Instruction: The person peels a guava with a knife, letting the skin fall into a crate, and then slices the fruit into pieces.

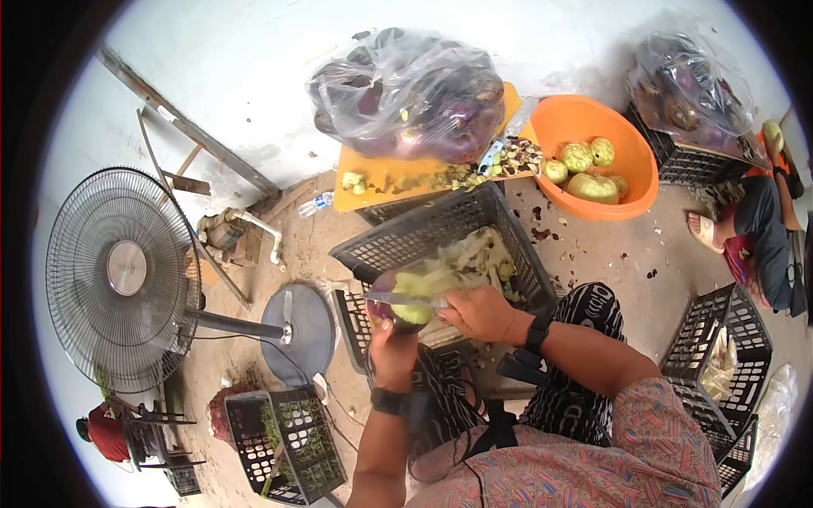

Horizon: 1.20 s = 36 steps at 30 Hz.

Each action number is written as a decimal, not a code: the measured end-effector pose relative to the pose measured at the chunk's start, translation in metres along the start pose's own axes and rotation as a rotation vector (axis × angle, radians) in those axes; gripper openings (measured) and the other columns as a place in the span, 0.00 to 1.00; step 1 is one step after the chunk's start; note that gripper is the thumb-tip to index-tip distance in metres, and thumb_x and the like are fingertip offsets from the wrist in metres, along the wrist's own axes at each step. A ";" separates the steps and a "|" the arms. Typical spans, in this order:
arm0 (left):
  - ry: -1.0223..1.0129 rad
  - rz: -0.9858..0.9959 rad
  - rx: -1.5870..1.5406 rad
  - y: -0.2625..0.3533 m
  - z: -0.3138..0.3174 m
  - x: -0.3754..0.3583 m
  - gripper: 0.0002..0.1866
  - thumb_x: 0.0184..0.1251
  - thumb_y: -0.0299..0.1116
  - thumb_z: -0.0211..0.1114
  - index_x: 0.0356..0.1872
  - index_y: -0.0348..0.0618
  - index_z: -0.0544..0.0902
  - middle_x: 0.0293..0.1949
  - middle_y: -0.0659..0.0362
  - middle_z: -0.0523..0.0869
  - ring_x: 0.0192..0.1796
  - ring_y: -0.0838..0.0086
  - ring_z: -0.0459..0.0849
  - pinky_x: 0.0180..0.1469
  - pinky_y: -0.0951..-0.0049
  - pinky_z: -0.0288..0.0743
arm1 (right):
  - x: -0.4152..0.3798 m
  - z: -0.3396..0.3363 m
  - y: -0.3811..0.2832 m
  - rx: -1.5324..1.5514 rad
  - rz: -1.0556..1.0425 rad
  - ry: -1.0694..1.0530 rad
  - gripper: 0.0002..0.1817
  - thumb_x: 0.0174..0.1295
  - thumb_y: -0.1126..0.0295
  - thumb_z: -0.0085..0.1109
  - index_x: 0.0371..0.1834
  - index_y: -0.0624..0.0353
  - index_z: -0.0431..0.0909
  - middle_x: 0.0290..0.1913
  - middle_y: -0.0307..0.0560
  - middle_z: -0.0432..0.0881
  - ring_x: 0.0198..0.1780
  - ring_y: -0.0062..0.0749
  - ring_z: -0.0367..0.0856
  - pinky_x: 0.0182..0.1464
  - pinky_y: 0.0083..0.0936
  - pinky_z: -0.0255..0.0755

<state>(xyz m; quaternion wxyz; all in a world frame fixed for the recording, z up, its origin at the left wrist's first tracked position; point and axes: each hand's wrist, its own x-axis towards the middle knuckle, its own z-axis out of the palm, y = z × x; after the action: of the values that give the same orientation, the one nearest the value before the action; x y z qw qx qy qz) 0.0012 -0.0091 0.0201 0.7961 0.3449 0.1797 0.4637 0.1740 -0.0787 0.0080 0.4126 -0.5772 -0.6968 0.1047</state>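
My left hand (393, 351) is closed around the underside of a large round vegetable (411, 310), partly peeled, with dark purple skin and pale green flesh. In my right hand (483, 313) is a knife (402, 299), its blade lying across the upper part of the vegetable. The handle is mostly hidden by my fingers. Both hands are above the near side of a black plastic crate (366, 252). Inside it lie pale green and whitish peelings (483, 254). The vegetable's lower side is covered by my left hand.
An orange basin (639, 152) holds several peeled vegetables. An orange board (360, 193) carries a plastic bag of purple vegetables (406, 93), a cleaver (518, 118) and trimmings. A standing fan (127, 267) is at left, another crate (292, 444) lower left. People sit at both sides.
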 end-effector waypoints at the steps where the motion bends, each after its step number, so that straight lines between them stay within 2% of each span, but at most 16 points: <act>1: -0.015 -0.007 0.025 0.001 0.000 0.000 0.41 0.48 0.43 0.68 0.67 0.46 0.64 0.63 0.53 0.72 0.66 0.59 0.70 0.67 0.53 0.65 | 0.000 0.000 0.001 -0.002 -0.004 -0.010 0.13 0.65 0.61 0.55 0.29 0.59 0.71 0.19 0.54 0.76 0.23 0.53 0.77 0.25 0.42 0.70; 3: -0.007 -0.036 0.020 0.002 -0.001 -0.001 0.41 0.48 0.45 0.67 0.67 0.46 0.65 0.63 0.53 0.72 0.65 0.58 0.71 0.66 0.52 0.66 | 0.000 0.001 0.004 -0.004 -0.007 -0.020 0.13 0.65 0.61 0.55 0.30 0.59 0.71 0.19 0.53 0.76 0.23 0.53 0.77 0.25 0.42 0.70; 5: 0.001 -0.064 0.014 0.003 -0.004 -0.002 0.41 0.48 0.46 0.66 0.66 0.46 0.65 0.62 0.53 0.72 0.65 0.58 0.71 0.65 0.51 0.67 | -0.001 0.001 0.008 0.030 -0.016 -0.040 0.16 0.66 0.56 0.53 0.30 0.59 0.71 0.20 0.54 0.77 0.25 0.55 0.77 0.27 0.45 0.69; 8: 0.021 -0.164 -0.038 0.003 -0.009 -0.002 0.41 0.49 0.49 0.65 0.66 0.46 0.66 0.62 0.52 0.73 0.65 0.56 0.72 0.62 0.46 0.68 | -0.001 0.000 0.011 0.013 -0.047 -0.018 0.16 0.66 0.55 0.53 0.31 0.58 0.72 0.20 0.53 0.77 0.24 0.55 0.77 0.27 0.44 0.70; 10: 0.044 -0.240 -0.055 0.003 -0.011 -0.001 0.41 0.51 0.54 0.64 0.66 0.47 0.66 0.61 0.51 0.74 0.61 0.53 0.75 0.54 0.44 0.76 | -0.001 -0.002 0.016 0.004 -0.058 -0.017 0.16 0.65 0.55 0.54 0.31 0.58 0.72 0.19 0.53 0.77 0.23 0.54 0.77 0.27 0.44 0.70; 11: 0.043 -0.242 -0.055 0.004 -0.011 -0.002 0.41 0.51 0.54 0.64 0.66 0.47 0.66 0.61 0.51 0.74 0.61 0.53 0.75 0.54 0.44 0.76 | -0.001 -0.002 0.017 -0.003 -0.070 -0.018 0.16 0.65 0.55 0.54 0.31 0.57 0.72 0.19 0.53 0.76 0.23 0.54 0.77 0.26 0.44 0.70; 13: 0.087 -0.310 0.011 0.010 -0.001 -0.003 0.41 0.53 0.58 0.62 0.66 0.47 0.66 0.60 0.50 0.75 0.57 0.51 0.79 0.43 0.45 0.83 | -0.002 -0.003 0.021 -0.053 -0.065 -0.014 0.16 0.64 0.54 0.54 0.30 0.57 0.72 0.18 0.52 0.76 0.22 0.54 0.77 0.26 0.44 0.69; 14: 0.085 -0.312 0.011 0.011 -0.001 -0.003 0.41 0.53 0.58 0.62 0.66 0.47 0.66 0.60 0.50 0.75 0.57 0.51 0.79 0.43 0.45 0.83 | -0.003 -0.003 0.022 -0.102 -0.060 -0.012 0.16 0.64 0.54 0.55 0.30 0.56 0.72 0.18 0.52 0.76 0.21 0.53 0.76 0.25 0.43 0.69; 16: 0.072 -0.398 0.074 0.014 -0.002 -0.003 0.42 0.50 0.61 0.62 0.65 0.48 0.68 0.62 0.51 0.73 0.63 0.51 0.72 0.60 0.39 0.65 | -0.003 -0.005 0.027 -0.101 -0.103 0.005 0.16 0.64 0.53 0.55 0.30 0.55 0.73 0.18 0.51 0.75 0.21 0.53 0.76 0.24 0.43 0.69; 20: 0.040 -0.430 0.081 0.014 -0.003 -0.002 0.43 0.48 0.63 0.63 0.64 0.48 0.69 0.61 0.52 0.74 0.62 0.51 0.73 0.57 0.41 0.68 | -0.003 -0.007 0.032 -0.166 -0.181 0.038 0.16 0.63 0.52 0.55 0.31 0.55 0.73 0.17 0.49 0.75 0.21 0.51 0.77 0.24 0.41 0.69; 26: 0.029 -0.442 0.109 0.010 -0.009 -0.003 0.44 0.48 0.64 0.63 0.64 0.49 0.69 0.61 0.52 0.74 0.62 0.53 0.74 0.55 0.41 0.72 | -0.002 -0.011 0.032 -0.168 -0.163 0.023 0.16 0.64 0.52 0.55 0.32 0.55 0.74 0.20 0.50 0.77 0.23 0.50 0.79 0.25 0.42 0.71; 28: 0.072 -0.371 0.060 0.006 -0.011 -0.004 0.41 0.55 0.62 0.60 0.66 0.48 0.67 0.61 0.50 0.75 0.59 0.51 0.77 0.47 0.43 0.81 | -0.002 0.000 0.035 -0.144 -0.126 0.030 0.17 0.64 0.53 0.54 0.31 0.56 0.73 0.20 0.51 0.78 0.24 0.51 0.79 0.26 0.42 0.71; 29: 0.070 -0.372 0.060 0.005 -0.012 -0.004 0.41 0.55 0.62 0.60 0.66 0.48 0.67 0.61 0.50 0.75 0.59 0.51 0.77 0.47 0.43 0.81 | -0.003 0.005 0.036 -0.117 -0.091 0.034 0.17 0.64 0.53 0.54 0.31 0.56 0.73 0.21 0.51 0.78 0.24 0.51 0.79 0.27 0.42 0.72; 31: 0.013 -0.354 0.037 0.007 -0.010 -0.004 0.40 0.53 0.56 0.65 0.67 0.51 0.65 0.62 0.53 0.73 0.63 0.54 0.74 0.57 0.46 0.74 | -0.004 0.004 0.028 -0.082 -0.049 0.039 0.17 0.65 0.53 0.53 0.31 0.57 0.73 0.21 0.52 0.78 0.24 0.52 0.79 0.27 0.43 0.72; 34: 0.019 -0.235 0.110 -0.002 -0.014 -0.003 0.40 0.54 0.55 0.66 0.66 0.49 0.65 0.61 0.51 0.75 0.60 0.53 0.76 0.55 0.45 0.77 | -0.004 0.005 0.022 -0.052 0.015 0.044 0.17 0.66 0.54 0.53 0.30 0.58 0.73 0.21 0.53 0.78 0.25 0.52 0.80 0.28 0.43 0.73; 36: 0.020 -0.178 0.150 -0.004 -0.014 -0.003 0.40 0.54 0.52 0.68 0.67 0.48 0.63 0.61 0.51 0.74 0.61 0.53 0.75 0.57 0.45 0.75 | -0.004 0.006 0.020 -0.061 0.039 0.044 0.17 0.66 0.54 0.53 0.30 0.59 0.73 0.21 0.53 0.78 0.25 0.52 0.80 0.29 0.43 0.73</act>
<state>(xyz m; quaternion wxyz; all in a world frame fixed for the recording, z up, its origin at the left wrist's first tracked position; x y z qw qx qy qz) -0.0058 -0.0075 0.0073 0.8043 0.3816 0.2517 0.3797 0.1843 -0.0740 -0.0102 0.4080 -0.6051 -0.6791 0.0789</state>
